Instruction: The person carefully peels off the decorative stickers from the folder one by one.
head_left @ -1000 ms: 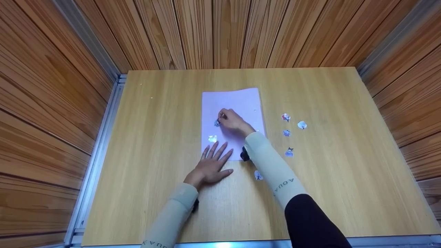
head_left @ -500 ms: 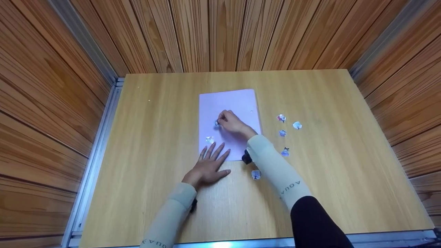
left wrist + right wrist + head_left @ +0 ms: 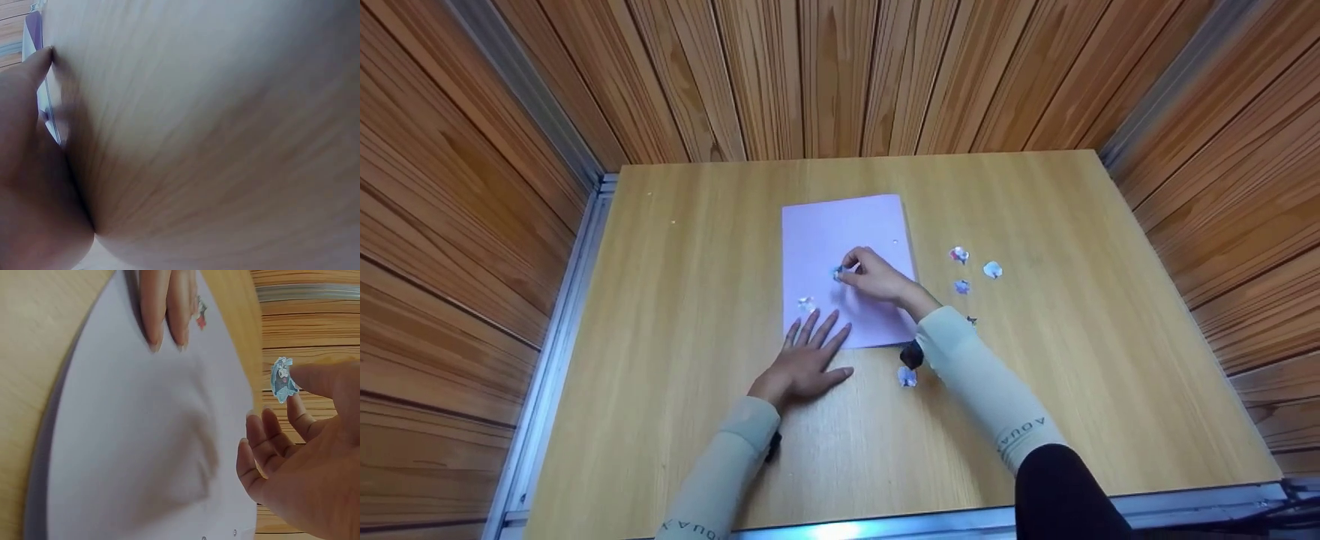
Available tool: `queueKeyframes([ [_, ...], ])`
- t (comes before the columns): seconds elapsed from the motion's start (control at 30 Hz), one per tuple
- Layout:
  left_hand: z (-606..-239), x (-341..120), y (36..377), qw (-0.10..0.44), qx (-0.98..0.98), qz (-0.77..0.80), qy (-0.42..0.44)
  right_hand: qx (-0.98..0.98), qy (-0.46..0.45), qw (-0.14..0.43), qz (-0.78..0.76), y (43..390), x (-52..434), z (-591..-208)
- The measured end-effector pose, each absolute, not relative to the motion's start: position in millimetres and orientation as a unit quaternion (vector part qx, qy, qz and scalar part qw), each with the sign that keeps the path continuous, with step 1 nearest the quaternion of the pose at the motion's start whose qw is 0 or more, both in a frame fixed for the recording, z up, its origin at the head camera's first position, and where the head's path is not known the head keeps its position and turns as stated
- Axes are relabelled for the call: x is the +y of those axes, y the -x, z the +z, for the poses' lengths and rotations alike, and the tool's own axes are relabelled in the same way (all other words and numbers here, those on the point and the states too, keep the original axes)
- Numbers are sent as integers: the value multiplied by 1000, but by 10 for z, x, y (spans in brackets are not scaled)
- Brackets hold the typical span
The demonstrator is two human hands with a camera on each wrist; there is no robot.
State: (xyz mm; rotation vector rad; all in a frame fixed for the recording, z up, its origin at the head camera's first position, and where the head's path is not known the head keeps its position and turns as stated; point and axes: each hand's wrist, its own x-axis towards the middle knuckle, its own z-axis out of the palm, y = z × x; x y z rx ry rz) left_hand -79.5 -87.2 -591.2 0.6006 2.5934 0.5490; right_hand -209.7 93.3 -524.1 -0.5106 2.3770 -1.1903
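Note:
My right hand (image 3: 881, 281) pinches a small blue sticker (image 3: 283, 379) between thumb and index finger, its other fingers loosely bent. In the right wrist view the sticker shows a cartoon figure in a pale blue outline. Hand and sticker hover over a lilac notebook (image 3: 840, 225), casting a shadow on its cover. My left hand (image 3: 804, 367) lies flat and spread, fingers on the notebook's near edge and palm on the table. A shiny sticker (image 3: 806, 304) sits on the cover just beyond the left fingertips; red and green show on it in the right wrist view.
Right of the notebook lie several loose stickers, among them a round pale one (image 3: 993, 269), a reddish one (image 3: 959, 255) and a small blue one (image 3: 962, 286). Another sticker (image 3: 907, 376) lies near the right wrist. Wooden panel walls (image 3: 832, 75) enclose the wooden table (image 3: 697, 300).
My right hand has raised the blue sticker off the cover and drawn it slightly right. The left hand stays in place. The head view has shifted a little.

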Motion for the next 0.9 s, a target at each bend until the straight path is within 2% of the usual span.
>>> queueKeyframes([
  [0.47,-5955,-876,819,199,932,197,-228,856,233,224,-403,1642,1206,-5078],
  [0.73,-5784,-875,799,199,936,165,-238,864,253,233,-367,1394,1330,-5158],
  [0.9,-5803,-864,775,198,933,182,-240,870,266,241,-339,1254,1382,-5276],
])
